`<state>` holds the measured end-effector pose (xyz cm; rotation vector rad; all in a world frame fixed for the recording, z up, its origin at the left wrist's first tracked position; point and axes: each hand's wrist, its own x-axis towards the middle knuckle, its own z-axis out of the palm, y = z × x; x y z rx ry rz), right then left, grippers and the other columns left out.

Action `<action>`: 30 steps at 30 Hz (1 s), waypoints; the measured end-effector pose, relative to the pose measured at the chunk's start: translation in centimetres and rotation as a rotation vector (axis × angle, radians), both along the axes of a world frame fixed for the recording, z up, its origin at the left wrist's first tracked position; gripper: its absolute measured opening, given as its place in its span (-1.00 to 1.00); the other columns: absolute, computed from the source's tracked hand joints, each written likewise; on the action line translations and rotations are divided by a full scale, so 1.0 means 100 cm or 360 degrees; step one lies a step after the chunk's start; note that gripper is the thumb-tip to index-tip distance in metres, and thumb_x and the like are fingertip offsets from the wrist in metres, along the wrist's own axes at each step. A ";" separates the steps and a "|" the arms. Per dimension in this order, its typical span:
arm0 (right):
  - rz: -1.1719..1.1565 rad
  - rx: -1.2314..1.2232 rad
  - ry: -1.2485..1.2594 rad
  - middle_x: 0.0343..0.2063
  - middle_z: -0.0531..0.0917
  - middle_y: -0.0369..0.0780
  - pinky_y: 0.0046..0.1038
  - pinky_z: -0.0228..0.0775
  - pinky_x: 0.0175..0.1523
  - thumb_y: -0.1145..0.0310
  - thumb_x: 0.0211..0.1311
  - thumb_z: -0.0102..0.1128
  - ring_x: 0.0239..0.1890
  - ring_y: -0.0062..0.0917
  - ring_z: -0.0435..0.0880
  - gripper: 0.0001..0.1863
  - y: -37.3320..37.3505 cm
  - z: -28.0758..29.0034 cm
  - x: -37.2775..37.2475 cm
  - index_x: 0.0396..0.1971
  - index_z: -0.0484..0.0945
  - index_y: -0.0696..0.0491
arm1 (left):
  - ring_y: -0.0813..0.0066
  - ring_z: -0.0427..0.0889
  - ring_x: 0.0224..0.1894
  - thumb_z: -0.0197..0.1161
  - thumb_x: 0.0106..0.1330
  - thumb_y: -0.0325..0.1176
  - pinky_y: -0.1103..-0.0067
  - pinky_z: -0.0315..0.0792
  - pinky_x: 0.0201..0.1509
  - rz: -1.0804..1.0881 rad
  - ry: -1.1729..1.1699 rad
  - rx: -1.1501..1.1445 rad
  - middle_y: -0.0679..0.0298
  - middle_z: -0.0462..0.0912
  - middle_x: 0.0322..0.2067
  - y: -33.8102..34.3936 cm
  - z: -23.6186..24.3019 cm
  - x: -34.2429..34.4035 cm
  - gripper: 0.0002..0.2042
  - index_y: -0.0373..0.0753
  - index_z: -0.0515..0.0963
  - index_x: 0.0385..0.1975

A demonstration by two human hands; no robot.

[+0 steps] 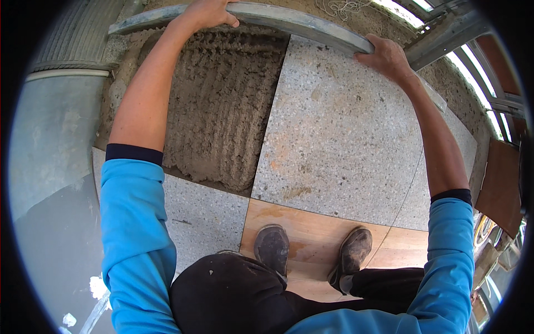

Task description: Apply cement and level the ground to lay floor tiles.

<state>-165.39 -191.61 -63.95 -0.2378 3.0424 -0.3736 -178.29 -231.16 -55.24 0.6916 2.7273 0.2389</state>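
Note:
A long grey metal straightedge (300,23) lies across the far side of the floor, bowed by the lens. My left hand (207,13) grips it left of its middle, fingers wrapped over its top. Farther along to the right, my right hand (387,58) is closed round the same bar, thumb on the near side. Between my arms, a bed of wet brown mortar (222,106) with combed ridges fills a square gap. Beside it lies a large speckled grey terrazzo tile (339,122), its near edge meeting wooden boards.
My shoes (271,249) stand on the wooden boards (311,217). Another speckled tile (206,214) borders the mortar on the near side. A grey wall (55,145) rises at the left, with a ribbed panel (75,33) beyond it. Metal framing (450,36) stands at the far right.

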 end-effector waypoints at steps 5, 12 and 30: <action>-0.0013 0.0024 0.0034 -0.39 0.76 -0.09 -0.19 0.60 -0.07 -0.03 0.08 0.43 -0.30 -0.27 0.78 -0.44 -0.001 0.016 -0.011 -0.01 0.67 0.05 | -0.09 0.63 0.08 0.59 0.02 -0.17 0.15 0.49 0.10 -0.0219 0.0385 0.0018 -0.08 0.69 -0.04 -0.005 -0.006 -0.026 -0.50 -0.27 0.62 -0.08; 0.0020 0.0005 -0.0044 -0.39 0.76 -0.09 -0.22 0.61 -0.09 -0.01 0.06 0.44 -0.33 -0.28 0.77 -0.46 0.000 0.013 0.013 -0.06 0.68 0.08 | -0.04 0.62 0.13 0.58 0.04 -0.16 0.19 0.49 0.17 -0.0107 0.0201 -0.0072 -0.04 0.68 0.02 -0.005 -0.027 0.005 -0.40 -0.27 0.58 0.09; 0.0123 -0.0016 -0.0103 -0.45 0.75 -0.08 -0.22 0.60 -0.15 -0.02 0.01 0.47 -0.37 -0.27 0.76 -0.43 -0.013 -0.021 0.010 -0.08 0.69 0.10 | 0.09 0.63 0.18 0.56 0.09 -0.11 0.15 0.50 0.27 -0.0015 0.0263 -0.0134 0.11 0.67 0.11 -0.034 -0.093 0.017 -0.31 -0.07 0.51 0.29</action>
